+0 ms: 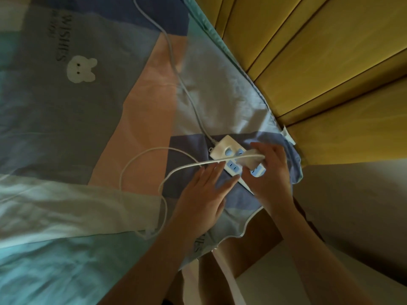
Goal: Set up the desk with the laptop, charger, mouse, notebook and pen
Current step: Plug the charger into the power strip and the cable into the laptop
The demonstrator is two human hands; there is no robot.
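— What is the power strip (222,150) made of?
— Smooth white plastic with a slight sheen; its socket faces are pale blue plastic. The charger (250,160) in the right hand (269,170) looks like the same white plastic.

— And the cords?
— The charger cable (141,159) and the strip's cord (176,69) have a smooth, rubbery white sheath.

— The bed?
— The quilt cover (77,119) is soft matt cloth, creased, in printed colour blocks. The headboard (319,58) is yellow padded upholstery, smooth, with stitched seams.

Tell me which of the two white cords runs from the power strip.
The straighter cord heading up across the bedspread; it enters the strip's end. The looped cord leads to the charger in the right hand.
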